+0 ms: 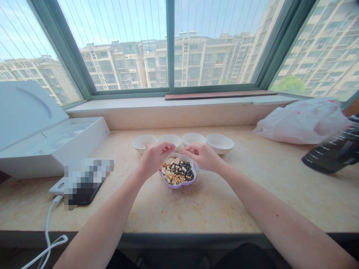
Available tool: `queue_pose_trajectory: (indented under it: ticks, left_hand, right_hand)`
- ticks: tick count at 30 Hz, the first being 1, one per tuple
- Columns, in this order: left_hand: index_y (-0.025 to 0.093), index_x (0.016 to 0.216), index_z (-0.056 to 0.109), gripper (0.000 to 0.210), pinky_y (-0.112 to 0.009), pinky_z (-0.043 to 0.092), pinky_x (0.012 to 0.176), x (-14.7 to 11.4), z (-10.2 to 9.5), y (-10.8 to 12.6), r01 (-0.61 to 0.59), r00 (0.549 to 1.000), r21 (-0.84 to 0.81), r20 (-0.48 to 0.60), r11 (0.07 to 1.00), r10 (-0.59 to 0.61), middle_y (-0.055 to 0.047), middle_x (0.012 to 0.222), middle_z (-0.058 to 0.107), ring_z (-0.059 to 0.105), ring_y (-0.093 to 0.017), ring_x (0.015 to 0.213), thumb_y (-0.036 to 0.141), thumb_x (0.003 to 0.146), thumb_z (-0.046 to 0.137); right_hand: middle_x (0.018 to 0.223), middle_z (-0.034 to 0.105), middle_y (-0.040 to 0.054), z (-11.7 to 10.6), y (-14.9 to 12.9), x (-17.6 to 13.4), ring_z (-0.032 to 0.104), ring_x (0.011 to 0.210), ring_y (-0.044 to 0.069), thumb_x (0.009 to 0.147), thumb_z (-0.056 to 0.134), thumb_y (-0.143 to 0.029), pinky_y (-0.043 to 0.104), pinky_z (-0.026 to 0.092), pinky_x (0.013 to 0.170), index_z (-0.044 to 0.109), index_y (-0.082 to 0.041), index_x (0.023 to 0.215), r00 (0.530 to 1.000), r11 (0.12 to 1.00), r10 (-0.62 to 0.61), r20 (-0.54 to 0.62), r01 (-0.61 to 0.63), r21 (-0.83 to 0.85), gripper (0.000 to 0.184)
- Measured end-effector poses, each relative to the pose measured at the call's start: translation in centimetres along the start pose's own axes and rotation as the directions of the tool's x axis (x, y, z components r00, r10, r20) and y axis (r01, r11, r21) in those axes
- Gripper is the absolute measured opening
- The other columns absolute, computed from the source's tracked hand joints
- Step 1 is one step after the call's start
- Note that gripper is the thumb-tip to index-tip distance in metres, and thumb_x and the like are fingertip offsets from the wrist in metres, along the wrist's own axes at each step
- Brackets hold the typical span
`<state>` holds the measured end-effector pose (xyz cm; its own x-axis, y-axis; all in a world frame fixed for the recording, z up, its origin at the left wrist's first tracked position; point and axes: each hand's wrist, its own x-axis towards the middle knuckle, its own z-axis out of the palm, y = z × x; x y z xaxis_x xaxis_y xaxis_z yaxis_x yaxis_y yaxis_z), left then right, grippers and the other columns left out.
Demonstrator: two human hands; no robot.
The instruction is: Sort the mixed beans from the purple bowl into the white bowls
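Note:
A lilac-rimmed, scalloped bowl (181,184) sits in front of me, filled with mixed black beans, yellow kernels, pale flat seeds and a few reddish pieces. Over its back left rim is my left hand (157,156), its fingers curled together. My right hand (205,156) hovers by the back right rim, thumb and fingers pinched. Anything between the fingertips of either hand is too small to make out. Behind the hands stands a row of white bowls: the far left bowl (140,141) has a little something inside, partly hidden, and the far right bowl (220,142) shows a bare interior.
An open white box (84,138) stands at the left, with a blurred-out phone (86,196) and a white cable (48,220) before it. To the right lie a white plastic bag (303,121) and a dark, marked jug (328,157). The window sill (134,104) bounds the back.

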<state>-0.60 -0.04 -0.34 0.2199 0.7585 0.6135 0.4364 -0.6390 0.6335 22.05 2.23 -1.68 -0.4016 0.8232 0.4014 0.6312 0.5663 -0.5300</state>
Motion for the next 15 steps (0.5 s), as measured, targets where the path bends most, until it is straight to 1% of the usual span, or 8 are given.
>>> queue_pose_trajectory:
  ticks: [4,8,12,15]
  left_hand:
    - [0.022,0.086,0.075,0.009,-0.027,0.051,0.078,0.0,-0.1,0.2,0.03,0.999,-0.008,-0.018,1.0,-0.031,-0.002,0.082,0.076,0.069,-0.017,0.076,0.026,0.087,0.067]
    - [0.021,0.084,0.073,0.009,-0.027,0.05,0.074,0.2,-0.2,0.1,0.02,0.999,0.025,-0.046,0.999,-0.019,-0.002,0.081,0.075,0.065,-0.016,0.073,0.028,0.087,0.068]
    - [0.021,0.084,0.072,0.008,-0.027,0.048,0.07,0.6,-0.8,-0.6,0.022,0.997,0.091,-0.076,0.996,-0.015,-0.001,0.08,0.074,0.06,-0.014,0.066,0.026,0.087,0.066]
    - [0.021,0.084,0.072,0.008,-0.027,0.048,0.07,1.1,-1.7,-1.5,0.056,0.992,0.153,-0.117,0.987,-0.038,-0.001,0.079,0.073,0.059,-0.014,0.066,0.027,0.086,0.066]
  right_hand:
    - [0.077,0.073,0.0036,0.0,0.0,0.0,0.055,0.062,0.013,0.092,0.06,-0.031,0.027,0.038,0.06,0.077,-0.018,0.089,1.0,1.0,-0.01,-0.006,0.01,-0.011,0.021]
    - [0.077,0.073,0.0037,0.0,0.0,0.0,0.055,0.062,0.013,0.092,0.06,-0.031,0.027,0.038,0.06,0.077,-0.018,0.089,1.0,1.0,-0.003,-0.005,0.003,-0.015,0.022]
    - [0.074,0.072,0.0037,0.0,-0.1,0.0,0.055,0.06,0.013,0.093,0.059,-0.033,0.027,0.037,0.058,0.077,-0.017,0.089,1.0,1.0,-0.009,0.001,0.009,-0.003,0.024]
    - [0.069,0.069,0.0026,-0.1,-0.2,0.0,0.053,0.058,0.013,0.093,0.059,-0.035,0.027,0.035,0.055,0.077,-0.017,0.089,1.0,1.0,-0.003,0.0,0.003,-0.005,0.026]
